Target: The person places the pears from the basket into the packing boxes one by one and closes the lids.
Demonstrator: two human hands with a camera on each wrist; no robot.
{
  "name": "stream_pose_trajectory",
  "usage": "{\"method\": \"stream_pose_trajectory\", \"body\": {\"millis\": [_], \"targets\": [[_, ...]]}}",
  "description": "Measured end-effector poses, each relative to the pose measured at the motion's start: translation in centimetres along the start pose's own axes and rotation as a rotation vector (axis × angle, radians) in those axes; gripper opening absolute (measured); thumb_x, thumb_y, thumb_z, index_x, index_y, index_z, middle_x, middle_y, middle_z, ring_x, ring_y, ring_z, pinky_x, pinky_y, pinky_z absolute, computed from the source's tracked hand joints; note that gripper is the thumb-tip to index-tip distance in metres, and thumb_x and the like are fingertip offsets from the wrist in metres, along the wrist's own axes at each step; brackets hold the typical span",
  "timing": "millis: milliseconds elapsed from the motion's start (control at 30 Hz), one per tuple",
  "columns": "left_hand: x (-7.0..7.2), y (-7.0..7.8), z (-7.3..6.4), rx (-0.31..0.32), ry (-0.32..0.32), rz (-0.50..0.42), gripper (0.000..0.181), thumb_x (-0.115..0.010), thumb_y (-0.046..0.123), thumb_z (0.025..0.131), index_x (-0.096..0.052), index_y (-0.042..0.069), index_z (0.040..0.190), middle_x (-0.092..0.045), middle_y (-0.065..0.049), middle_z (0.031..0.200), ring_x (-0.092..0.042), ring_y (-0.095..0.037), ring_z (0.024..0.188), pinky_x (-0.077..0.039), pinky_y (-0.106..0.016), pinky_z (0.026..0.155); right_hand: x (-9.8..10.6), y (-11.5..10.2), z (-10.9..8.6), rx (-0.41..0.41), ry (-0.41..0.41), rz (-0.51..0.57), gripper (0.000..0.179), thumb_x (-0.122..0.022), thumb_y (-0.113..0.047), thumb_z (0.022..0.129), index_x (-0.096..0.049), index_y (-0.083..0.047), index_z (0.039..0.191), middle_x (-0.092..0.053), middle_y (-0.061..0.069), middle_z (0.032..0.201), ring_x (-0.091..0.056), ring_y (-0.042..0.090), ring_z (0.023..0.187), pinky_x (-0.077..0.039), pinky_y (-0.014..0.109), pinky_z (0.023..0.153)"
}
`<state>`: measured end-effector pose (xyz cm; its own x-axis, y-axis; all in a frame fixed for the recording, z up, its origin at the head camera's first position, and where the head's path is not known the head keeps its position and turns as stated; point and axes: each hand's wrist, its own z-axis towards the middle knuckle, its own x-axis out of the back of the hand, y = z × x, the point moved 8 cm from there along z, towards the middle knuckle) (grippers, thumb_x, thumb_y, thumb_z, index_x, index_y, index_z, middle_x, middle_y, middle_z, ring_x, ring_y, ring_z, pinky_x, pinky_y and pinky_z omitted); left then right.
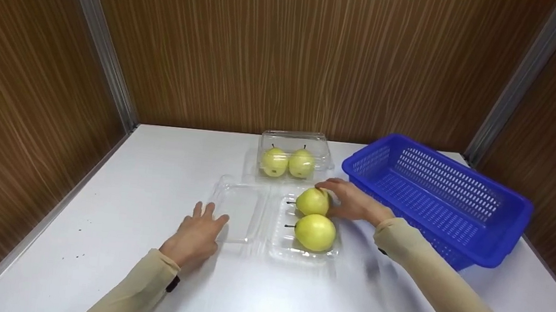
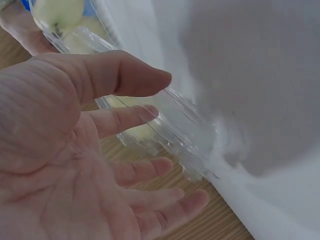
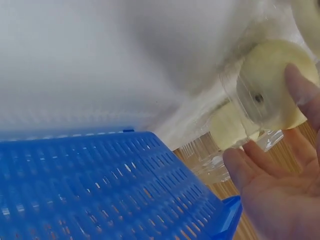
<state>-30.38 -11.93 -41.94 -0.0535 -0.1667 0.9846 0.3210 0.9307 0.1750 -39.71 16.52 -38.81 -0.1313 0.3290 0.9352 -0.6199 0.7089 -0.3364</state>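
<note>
In the head view, a clear plastic clamshell lies opened flat, its tray (image 1: 277,247) to the right and its lid (image 1: 239,213) to the left. Two yellow-green pears sit in the tray: a far pear (image 1: 312,202) and a near pear (image 1: 315,232), stems pointing left. My right hand (image 1: 352,201) grips the far pear, thumb on one side and fingers on the other; the right wrist view shows the thumb along this pear (image 3: 272,85). My left hand (image 1: 196,237) is spread at the lid's left edge, holding nothing; its palm and parted fingers (image 2: 135,117) show in the left wrist view.
Behind the tray stands a closed clear clamshell (image 1: 297,140) with two pears inside. A blue perforated basket (image 1: 512,209) sits on the right, close to my right forearm. Wood-patterned panels (image 1: 287,55) enclose the white table (image 1: 154,164) at the back and sides.
</note>
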Motion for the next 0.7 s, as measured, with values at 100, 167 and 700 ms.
{"method": "stream_pose_trajectory", "body": {"millis": [100, 167, 700], "targets": [[0.4, -1.0, -0.2, 0.081, 0.001, 0.003, 0.059, -0.058, -0.005, 0.083, -0.046, 0.000, 0.141, -0.027, -0.044, 0.146, -0.029, -0.066, 0.130, -0.041, -0.070, 0.096, 0.1, 0.2, -0.4, 0.000, 0.053, -0.004, 0.060, -0.080, -0.011, 0.080, -0.057, -0.003, 0.134, -0.053, 0.025, 0.139, -0.048, 0.043, 0.131, -0.037, 0.057, 0.110], [0.9, -1.8, -0.3, 0.137, 0.015, 0.011, 0.059, -0.057, -0.004, 0.085, -0.044, -0.002, 0.143, -0.025, -0.047, 0.144, -0.037, -0.067, 0.123, -0.045, -0.068, 0.090, 0.2, 0.2, -0.6, 0.018, 0.094, -0.015, 0.057, -0.080, -0.011, 0.079, -0.058, -0.001, 0.132, -0.055, 0.026, 0.136, -0.050, 0.043, 0.129, -0.039, 0.056, 0.108], [8.5, -0.4, -1.9, -0.032, 0.690, -0.025, 0.026, -0.063, -0.009, 0.077, -0.074, 0.003, 0.097, -0.071, -0.014, 0.084, -0.066, -0.028, 0.066, -0.052, -0.038, 0.051, -0.3, 1.4, -1.5, -0.031, 0.165, 0.066, 0.052, -0.074, -0.018, 0.086, -0.056, -0.004, 0.133, -0.053, 0.022, 0.139, -0.045, 0.042, 0.133, -0.034, 0.059, 0.110]]}}
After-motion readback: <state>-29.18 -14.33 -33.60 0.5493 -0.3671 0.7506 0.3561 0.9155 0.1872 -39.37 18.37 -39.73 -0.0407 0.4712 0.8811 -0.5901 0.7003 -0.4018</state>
